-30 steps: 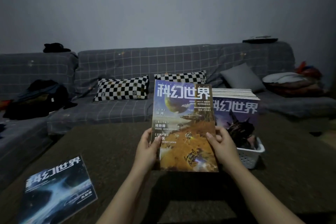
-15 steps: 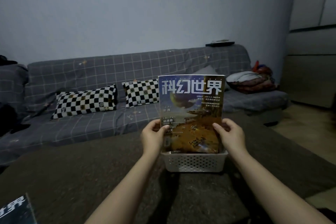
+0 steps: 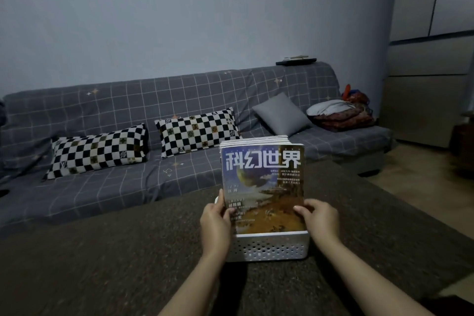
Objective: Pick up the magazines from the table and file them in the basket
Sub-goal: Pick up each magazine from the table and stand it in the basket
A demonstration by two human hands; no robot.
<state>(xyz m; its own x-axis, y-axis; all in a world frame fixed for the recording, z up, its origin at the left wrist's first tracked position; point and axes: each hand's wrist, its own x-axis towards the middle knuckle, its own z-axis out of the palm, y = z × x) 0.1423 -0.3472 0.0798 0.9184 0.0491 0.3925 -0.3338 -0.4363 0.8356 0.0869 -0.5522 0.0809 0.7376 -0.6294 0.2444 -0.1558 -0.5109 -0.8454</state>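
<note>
A magazine point(image 3: 264, 187) with a blue and orange cover and white Chinese title stands upright at the front of a white perforated basket point(image 3: 269, 246) on the dark table point(image 3: 115, 251). Its lower edge is inside the basket. Behind it, the top edges of several other upright magazines point(image 3: 256, 140) show. My left hand point(image 3: 215, 228) grips the front magazine's left edge, thumb on the cover. My right hand point(image 3: 319, 220) holds its right edge the same way.
A grey checked sofa point(image 3: 128, 110) runs behind the table, with two black-and-white checkered pillows point(image 3: 197, 131), a grey cushion point(image 3: 280, 114) and folded bedding point(image 3: 341, 115). A pale cabinet point(image 3: 425, 84) stands at the right. Wooden floor lies beyond the table's right edge.
The magazine went right from mid-air and down into the basket, in front of the filed ones. My view turned right, so the magazine lying at the table's left has left the frame.
</note>
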